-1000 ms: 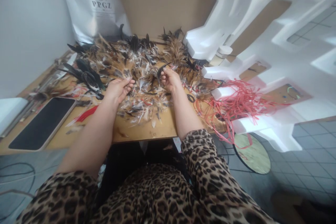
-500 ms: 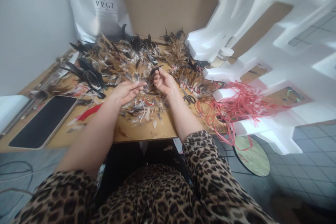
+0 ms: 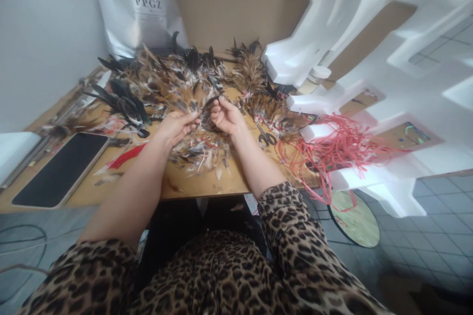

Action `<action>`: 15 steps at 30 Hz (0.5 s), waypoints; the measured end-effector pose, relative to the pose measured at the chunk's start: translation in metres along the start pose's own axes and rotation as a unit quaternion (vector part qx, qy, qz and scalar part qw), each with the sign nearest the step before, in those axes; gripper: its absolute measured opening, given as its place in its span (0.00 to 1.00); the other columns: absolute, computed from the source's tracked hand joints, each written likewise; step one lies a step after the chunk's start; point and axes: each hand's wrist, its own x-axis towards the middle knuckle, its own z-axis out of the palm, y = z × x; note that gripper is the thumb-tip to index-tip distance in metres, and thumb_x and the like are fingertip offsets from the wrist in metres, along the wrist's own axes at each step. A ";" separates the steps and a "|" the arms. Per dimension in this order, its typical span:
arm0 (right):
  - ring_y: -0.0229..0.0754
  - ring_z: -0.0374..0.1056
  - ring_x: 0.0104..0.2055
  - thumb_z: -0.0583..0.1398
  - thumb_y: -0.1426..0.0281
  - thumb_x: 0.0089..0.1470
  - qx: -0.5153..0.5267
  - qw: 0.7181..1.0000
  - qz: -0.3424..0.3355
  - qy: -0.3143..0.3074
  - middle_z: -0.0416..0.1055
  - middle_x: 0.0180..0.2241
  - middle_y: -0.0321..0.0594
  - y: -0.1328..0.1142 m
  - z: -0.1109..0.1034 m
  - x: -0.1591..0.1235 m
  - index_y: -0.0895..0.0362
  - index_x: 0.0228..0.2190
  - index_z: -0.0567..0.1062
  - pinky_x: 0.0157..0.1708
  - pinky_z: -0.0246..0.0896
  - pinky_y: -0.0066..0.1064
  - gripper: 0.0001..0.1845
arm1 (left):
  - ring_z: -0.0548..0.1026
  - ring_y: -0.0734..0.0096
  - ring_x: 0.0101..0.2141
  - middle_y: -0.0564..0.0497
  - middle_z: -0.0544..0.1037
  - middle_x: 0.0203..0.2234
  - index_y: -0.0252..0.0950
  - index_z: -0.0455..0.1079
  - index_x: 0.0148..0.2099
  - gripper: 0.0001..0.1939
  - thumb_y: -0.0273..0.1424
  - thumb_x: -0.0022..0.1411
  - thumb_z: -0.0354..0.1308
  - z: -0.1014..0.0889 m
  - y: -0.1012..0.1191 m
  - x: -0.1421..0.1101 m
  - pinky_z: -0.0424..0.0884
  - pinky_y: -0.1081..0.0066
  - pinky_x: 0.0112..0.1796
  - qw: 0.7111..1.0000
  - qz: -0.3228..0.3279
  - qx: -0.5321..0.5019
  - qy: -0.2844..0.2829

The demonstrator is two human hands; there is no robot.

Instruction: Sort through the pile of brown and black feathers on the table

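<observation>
My right hand (image 3: 228, 117) is closed in a pinch on a dark feather (image 3: 212, 102), which slants down toward my left fingertips. My left hand (image 3: 179, 127) also pinches, with thumb and forefinger together, but what sits between them is too small to make out. Both hands hover over the table, close to each other. Beneath and behind them spreads a heap of brown and black feathers (image 3: 158, 76). Small pale and brown feathers (image 3: 207, 155) lie just in front of my hands.
Black-handled scissors (image 3: 266, 138) lie right of my right forearm. Red ribbon strips (image 3: 343, 142) hang over white foam pieces (image 3: 354, 179) at the right. A phone (image 3: 61, 170) and a red strip (image 3: 127, 156) lie at the left. A silvery bag (image 3: 148, 29) stands behind.
My right hand has shifted slightly left and down, bringing the dark feather closer to my left hand. My left hand has drawn back a little to the left.
</observation>
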 end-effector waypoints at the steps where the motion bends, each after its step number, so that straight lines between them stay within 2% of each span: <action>1: 0.27 0.57 0.19 0.53 0.70 0.57 -0.001 1.000 0.012 -0.001 0.67 0.20 0.31 0.001 0.001 0.000 0.59 0.24 0.66 0.20 0.56 0.18 0.10 | 0.74 0.77 0.23 0.44 0.77 0.24 0.27 0.73 0.28 0.04 0.22 0.47 0.64 0.001 -0.001 -0.001 0.70 0.82 0.23 1.000 -0.002 0.016 0.001; 4: 0.28 0.59 0.20 0.55 0.69 0.56 -0.018 0.999 0.031 -0.008 0.68 0.20 0.32 0.004 0.002 0.001 0.59 0.25 0.68 0.21 0.58 0.18 0.09 | 0.73 0.76 0.20 0.45 0.76 0.20 0.28 0.73 0.27 0.05 0.24 0.46 0.65 0.003 -0.003 -0.002 0.70 0.81 0.22 0.999 -0.018 0.050 -0.011; 6: 0.28 0.61 0.21 0.56 0.70 0.54 -0.044 0.999 0.013 -0.006 0.71 0.23 0.32 0.004 0.000 0.003 0.58 0.27 0.69 0.21 0.58 0.18 0.06 | 0.72 0.79 0.19 0.45 0.77 0.21 0.28 0.73 0.27 0.04 0.24 0.47 0.65 0.002 0.000 -0.002 0.69 0.82 0.21 0.999 -0.005 0.048 -0.014; 8: 0.28 0.62 0.22 0.57 0.70 0.53 -0.103 0.994 -0.020 0.011 0.73 0.26 0.32 0.006 -0.005 0.006 0.58 0.30 0.69 0.21 0.57 0.18 0.03 | 0.71 0.82 0.20 0.46 0.78 0.24 0.28 0.72 0.28 0.02 0.23 0.50 0.63 -0.003 0.010 -0.001 0.68 0.83 0.21 0.999 0.045 0.019 0.005; 10: 0.28 0.61 0.20 0.57 0.70 0.52 -0.209 0.975 -0.053 0.047 0.73 0.27 0.32 0.009 -0.011 0.009 0.57 0.31 0.69 0.20 0.55 0.19 0.03 | 0.71 0.85 0.22 0.49 0.78 0.28 0.29 0.71 0.29 0.03 0.22 0.55 0.59 -0.014 0.024 0.001 0.67 0.86 0.22 0.992 0.107 -0.042 0.054; 12: 0.29 0.59 0.19 0.58 0.70 0.50 -0.365 0.923 -0.089 0.088 0.71 0.25 0.32 0.015 -0.016 0.012 0.58 0.29 0.70 0.20 0.55 0.21 0.04 | 0.71 0.89 0.25 0.53 0.79 0.31 0.31 0.70 0.32 0.07 0.22 0.61 0.53 -0.026 0.037 0.004 0.66 0.90 0.23 0.973 0.158 -0.131 0.109; 13: 0.30 0.60 0.21 0.58 0.70 0.49 -0.453 0.879 -0.110 0.101 0.71 0.24 0.33 0.019 -0.016 0.013 0.58 0.28 0.71 0.23 0.57 0.22 0.04 | 0.71 0.90 0.27 0.54 0.79 0.32 0.33 0.69 0.32 0.08 0.23 0.63 0.50 -0.031 0.042 0.005 0.66 0.91 0.25 0.959 0.170 -0.179 0.137; 15: 0.34 0.65 0.26 0.60 0.68 0.47 -0.616 0.766 -0.146 0.110 0.72 0.25 0.36 0.027 -0.014 0.014 0.58 0.26 0.72 0.31 0.61 0.26 0.06 | 0.71 0.91 0.29 0.53 0.78 0.31 0.33 0.67 0.32 0.10 0.26 0.65 0.47 -0.036 0.047 0.007 0.66 0.93 0.27 0.946 0.155 -0.231 0.165</action>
